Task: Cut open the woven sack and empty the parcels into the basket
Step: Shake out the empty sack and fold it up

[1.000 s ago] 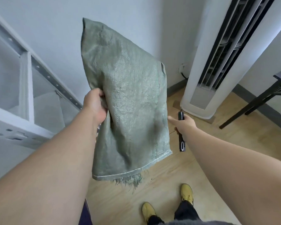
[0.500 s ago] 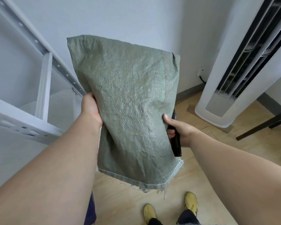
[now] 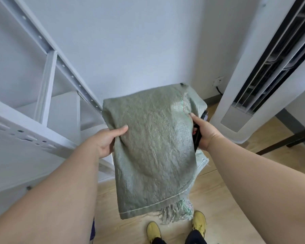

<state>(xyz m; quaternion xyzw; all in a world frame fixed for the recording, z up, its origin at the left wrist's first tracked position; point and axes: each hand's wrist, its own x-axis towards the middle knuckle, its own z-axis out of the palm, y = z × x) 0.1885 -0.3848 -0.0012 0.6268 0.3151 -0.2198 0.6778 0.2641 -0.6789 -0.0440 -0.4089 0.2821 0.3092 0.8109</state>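
A limp grey-green woven sack (image 3: 153, 148) hangs folded in front of me, its stitched, frayed edge at the bottom near my shoes. My left hand (image 3: 107, 140) pinches its left side, thumb on top of the fabric. My right hand (image 3: 203, 133) grips the sack's right edge together with a black cutter (image 3: 196, 138) held against the palm. No parcels and no basket are in view.
A white metal shelving rack (image 3: 48, 106) stands at the left. A tall white floor air conditioner (image 3: 264, 71) stands at the right, with a dark table leg (image 3: 285, 141) beyond it. Wooden floor (image 3: 218, 199) and my yellow shoes (image 3: 199, 221) lie below.
The sack has come down from being held high and now folds over at its top. My right hand, holding the cutter, moved in and took the sack's right edge. My left thumb now lies on top.
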